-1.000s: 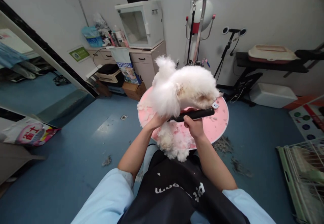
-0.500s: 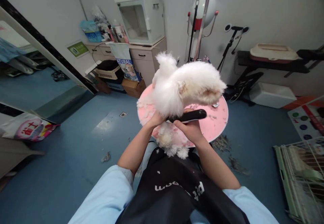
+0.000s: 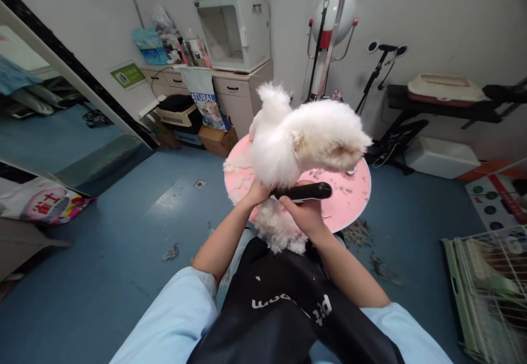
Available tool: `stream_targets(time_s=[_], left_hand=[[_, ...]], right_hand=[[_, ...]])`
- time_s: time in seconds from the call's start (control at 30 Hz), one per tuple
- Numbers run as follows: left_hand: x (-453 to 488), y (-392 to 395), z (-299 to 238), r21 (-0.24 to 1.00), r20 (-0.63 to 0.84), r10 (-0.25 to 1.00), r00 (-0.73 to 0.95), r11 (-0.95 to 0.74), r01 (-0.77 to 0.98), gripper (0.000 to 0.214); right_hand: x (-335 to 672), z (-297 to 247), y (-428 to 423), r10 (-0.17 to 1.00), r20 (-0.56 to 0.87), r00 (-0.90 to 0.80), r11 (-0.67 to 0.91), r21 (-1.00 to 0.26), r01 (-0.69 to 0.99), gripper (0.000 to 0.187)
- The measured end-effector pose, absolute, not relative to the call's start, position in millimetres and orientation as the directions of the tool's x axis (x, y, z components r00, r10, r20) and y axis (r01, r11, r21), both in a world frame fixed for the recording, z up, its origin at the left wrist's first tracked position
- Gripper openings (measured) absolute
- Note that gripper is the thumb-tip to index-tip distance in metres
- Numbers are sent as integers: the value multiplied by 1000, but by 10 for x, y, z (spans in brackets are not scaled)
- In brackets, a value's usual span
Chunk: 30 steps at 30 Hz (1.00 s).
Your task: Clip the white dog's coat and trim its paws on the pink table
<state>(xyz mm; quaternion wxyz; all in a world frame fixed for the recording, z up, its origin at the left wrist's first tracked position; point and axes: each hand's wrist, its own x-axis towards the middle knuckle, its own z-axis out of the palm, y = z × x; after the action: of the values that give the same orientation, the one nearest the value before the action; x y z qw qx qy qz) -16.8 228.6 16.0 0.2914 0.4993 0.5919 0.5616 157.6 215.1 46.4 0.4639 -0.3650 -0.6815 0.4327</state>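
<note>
A fluffy white dog [image 3: 325, 125] with brownish patches stands on a round pink grooming table [image 3: 349, 210]. My right hand [image 3: 307, 216] is closed around a black hair clipper [image 3: 310, 191], whose head points left under the dog's fur. My left hand [image 3: 258, 194] is at the near underside of the dog, curled against its fur; most of its fingers are hidden there, and so is the exact part it grips. Below both hands, a heap of cut white fur [image 3: 280, 232] lies at the table's near edge and against my black apron [image 3: 288, 292].
Cut fur [image 3: 358, 233] litters the blue floor. Behind the table stand a drawer cabinet [image 3: 233, 98] with a white glass-fronted box [image 3: 234, 29], and a dryer on a stand [image 3: 335, 18]. A wire cage [image 3: 489, 292] is at the right, a mirror [image 3: 61, 122] at the left.
The clipper and my right hand have shifted slightly left, towards my left hand. The fur heap below the hands has changed shape. The dog holds nearly the same pose.
</note>
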Motion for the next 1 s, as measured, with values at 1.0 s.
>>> stream_targets(time_s=[1.0], left_hand=[[-84,2256,160,985,84,860,-504,5,171,23]], right_hand=[[1445,-189,1833,803,269,-532,381,-918,110,31]])
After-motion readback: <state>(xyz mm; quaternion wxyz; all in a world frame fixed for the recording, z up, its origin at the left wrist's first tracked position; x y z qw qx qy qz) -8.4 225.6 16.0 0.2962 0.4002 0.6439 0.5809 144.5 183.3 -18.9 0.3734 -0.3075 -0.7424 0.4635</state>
